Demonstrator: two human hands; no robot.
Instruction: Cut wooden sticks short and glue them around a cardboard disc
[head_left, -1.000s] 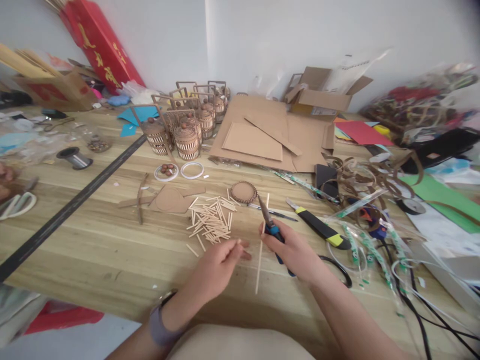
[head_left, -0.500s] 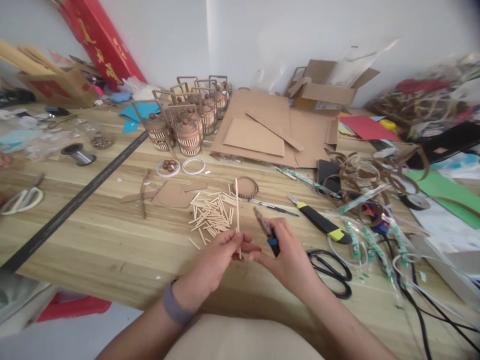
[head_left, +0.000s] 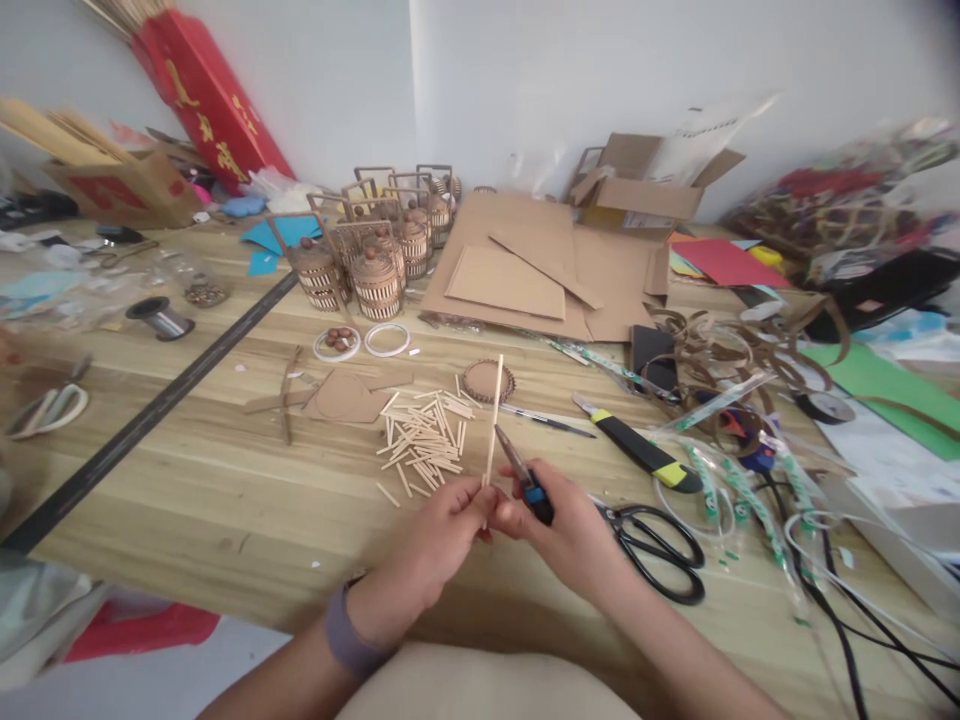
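Note:
Pinched near its lower end, a thin pale wooden stick [head_left: 495,420] stands almost upright in my left hand [head_left: 457,515]. My right hand [head_left: 551,515] is closed round a pair of pliers [head_left: 525,475] with dark, blue-marked handles; their pointed jaws come up beside the stick, and I cannot tell whether they touch it. The fingertips of both hands meet around the stick's base. Just beyond my left hand lies a loose heap of short cut sticks [head_left: 424,440]. A round brown disc with a braided rim [head_left: 487,381] rests behind the stick.
Black-handled scissors [head_left: 660,550] and a yellow-black utility knife [head_left: 645,445] lie to the right, with a pen [head_left: 551,420] nearby. Several small lidded baskets [head_left: 376,280] stand at the back beside cardboard sheets [head_left: 510,280]. Tangled brown strips [head_left: 705,350] and cables fill the right side.
The stick has shifted slightly right with my left hand. My right hand has drawn in to it, bringing the plier tips beside the stick.

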